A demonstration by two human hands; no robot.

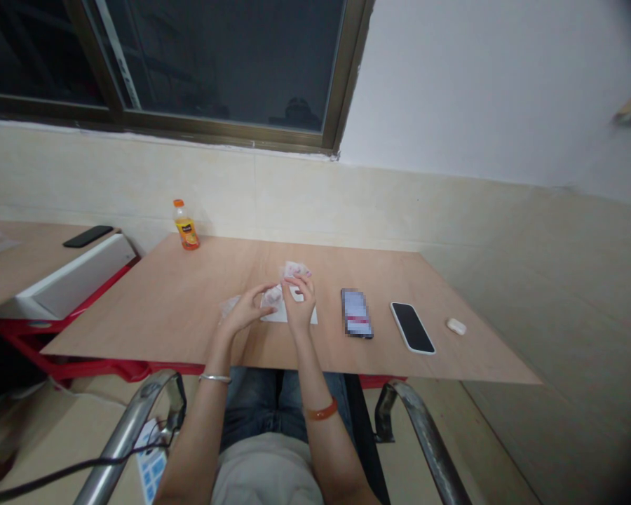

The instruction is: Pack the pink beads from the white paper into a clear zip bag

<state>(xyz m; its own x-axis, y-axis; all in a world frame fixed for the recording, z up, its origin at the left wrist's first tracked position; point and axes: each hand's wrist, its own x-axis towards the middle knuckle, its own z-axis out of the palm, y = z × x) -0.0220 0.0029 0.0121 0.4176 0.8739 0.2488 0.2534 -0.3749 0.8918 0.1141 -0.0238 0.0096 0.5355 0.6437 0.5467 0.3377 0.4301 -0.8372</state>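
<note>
Both my hands are over the middle of the table, close together. My left hand (pixel 249 308) curls its thumb and fingers around a crumpled clear plastic piece (pixel 272 296). My right hand (pixel 301 305) is pinched on a small clear plastic bag with pinkish-white marks (pixel 295 268), which sticks up beyond the fingertips. Whether the two plastic parts are one piece I cannot tell. Under the hands lies a white sheet of paper (pixel 278 315), partly covered. Another bit of clear plastic (pixel 229 306) shows behind my left wrist.
Right of my hands lie a phone with a lit screen (pixel 356 313), a white-edged phone (pixel 413 327) and a small white case (pixel 456 326). An orange drink bottle (pixel 187 228) stands at the back left. Metal armrests (pixel 131 428) flank me. A neighbouring table holds a black phone (pixel 87 236).
</note>
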